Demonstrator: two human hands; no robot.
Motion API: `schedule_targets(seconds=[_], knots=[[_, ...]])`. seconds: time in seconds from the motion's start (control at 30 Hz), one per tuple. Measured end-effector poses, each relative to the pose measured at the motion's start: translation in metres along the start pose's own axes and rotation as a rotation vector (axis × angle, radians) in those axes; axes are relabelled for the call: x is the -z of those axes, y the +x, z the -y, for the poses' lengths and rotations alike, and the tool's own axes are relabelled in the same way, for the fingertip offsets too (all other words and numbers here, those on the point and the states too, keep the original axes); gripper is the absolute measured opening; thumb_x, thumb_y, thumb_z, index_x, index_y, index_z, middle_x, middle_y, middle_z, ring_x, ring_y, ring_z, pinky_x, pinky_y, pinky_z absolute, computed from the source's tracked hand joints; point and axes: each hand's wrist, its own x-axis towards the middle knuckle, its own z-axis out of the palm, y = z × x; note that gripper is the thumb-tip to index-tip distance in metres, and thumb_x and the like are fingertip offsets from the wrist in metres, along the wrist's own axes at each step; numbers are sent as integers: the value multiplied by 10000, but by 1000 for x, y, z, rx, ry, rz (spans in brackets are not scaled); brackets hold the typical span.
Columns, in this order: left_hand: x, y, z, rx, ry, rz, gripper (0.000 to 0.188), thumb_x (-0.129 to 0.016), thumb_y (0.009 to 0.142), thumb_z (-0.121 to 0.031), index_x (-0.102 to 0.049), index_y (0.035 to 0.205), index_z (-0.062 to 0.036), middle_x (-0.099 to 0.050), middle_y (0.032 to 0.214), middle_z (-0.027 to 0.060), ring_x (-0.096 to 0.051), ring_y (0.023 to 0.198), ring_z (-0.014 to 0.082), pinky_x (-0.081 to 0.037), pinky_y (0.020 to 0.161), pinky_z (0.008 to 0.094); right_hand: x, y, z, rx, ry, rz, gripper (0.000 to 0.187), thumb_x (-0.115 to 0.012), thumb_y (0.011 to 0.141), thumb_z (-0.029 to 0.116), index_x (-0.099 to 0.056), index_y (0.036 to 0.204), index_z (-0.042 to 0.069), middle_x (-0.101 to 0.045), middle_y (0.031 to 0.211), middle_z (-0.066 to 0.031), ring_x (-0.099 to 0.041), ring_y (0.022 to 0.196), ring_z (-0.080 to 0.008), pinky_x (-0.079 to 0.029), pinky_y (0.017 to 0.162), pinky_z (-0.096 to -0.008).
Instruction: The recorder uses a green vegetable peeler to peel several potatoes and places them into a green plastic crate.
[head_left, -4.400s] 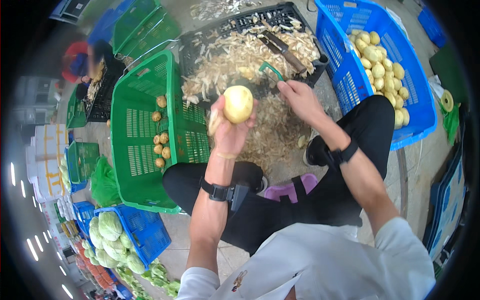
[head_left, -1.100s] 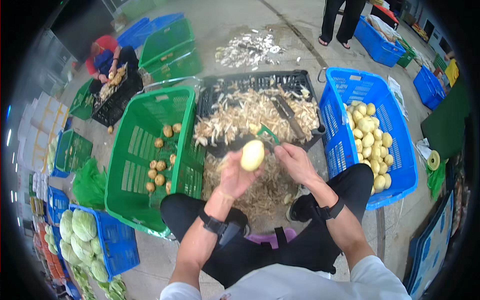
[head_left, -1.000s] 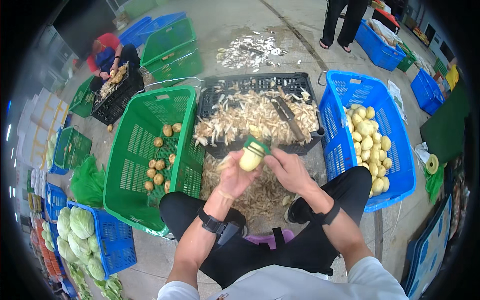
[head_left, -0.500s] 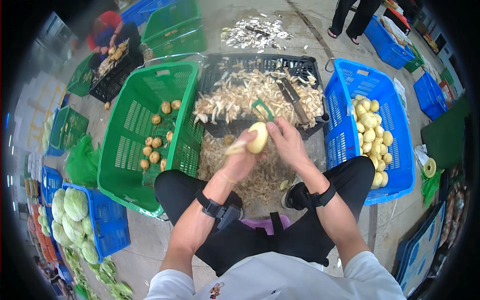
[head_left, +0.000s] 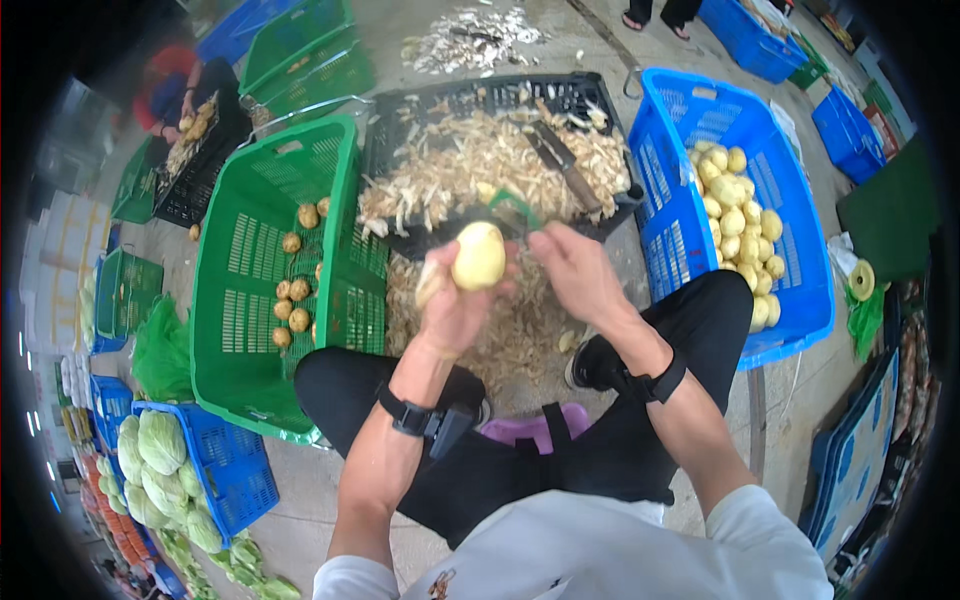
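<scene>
In my left hand rests a pale, peeled potato, with the fingers curled around it from below. My right hand grips a green peeler, its head just beyond the potato and apart from it. Beneath both hands, peelings lie heaped on an upturned-looking black crate and on the floor. A knife with a brown wooden handle lies on the heap. Several unpeeled potatoes sit in the green basket at my left. The blue basket at my right holds many peeled potatoes.
Cabbages fill a blue crate at the lower left. A co-worker sits at the far left by another black crate. White scraps are scattered on the floor ahead. Another person's feet stand at the far right.
The peeler has come away from the potato, and my right hand has shifted slightly right. My left hand has moved left and turned the potato. The whole view has shifted a little.
</scene>
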Motion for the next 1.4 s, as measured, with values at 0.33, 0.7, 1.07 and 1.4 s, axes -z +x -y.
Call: schedule_targets(seconds=[0.33, 0.7, 1.07, 1.4], knots=[[13, -6, 15, -70, 30, -2, 459, -517, 970, -362, -511, 1284, -28, -639, 1166, 196, -670, 928, 294, -579, 742, 338, -19, -26, -13, 94, -56, -4, 350, -521, 964, 359, -586, 851, 34, -639, 750, -233, -624, 743, -456, -460, 633, -529], [39, 5, 10, 116, -17, 141, 518, -474, 968, -487, -556, 1243, -55, -668, 1070, 94, -654, 898, 235, -545, 690, 315, -24, -14, -24, 91, -118, -43, 282, -569, 944, 298, -561, 862, 28, -595, 723, -249, -589, 719, -469, -441, 603, -505], [24, 7, 4, 286, -174, 43, 459, -432, 987, -423, -579, 1246, -74, -652, 1151, 139, -630, 897, 242, -525, 719, 319, 5, 10, -36, -35, -14, -142, 341, -538, 961, 352, -608, 865, 32, -610, 725, -249, -615, 745, -447, -448, 627, -514], [23, 2, 10, 221, -193, 81, 434, -539, 931, -344, -565, 1240, -40, -651, 1071, 95, -624, 841, 224, -521, 687, 271, -10, -26, -8, 90, 1, 36, 355, -554, 955, 330, -537, 828, -1, -594, 741, -231, -578, 700, -415, -437, 621, -455]])
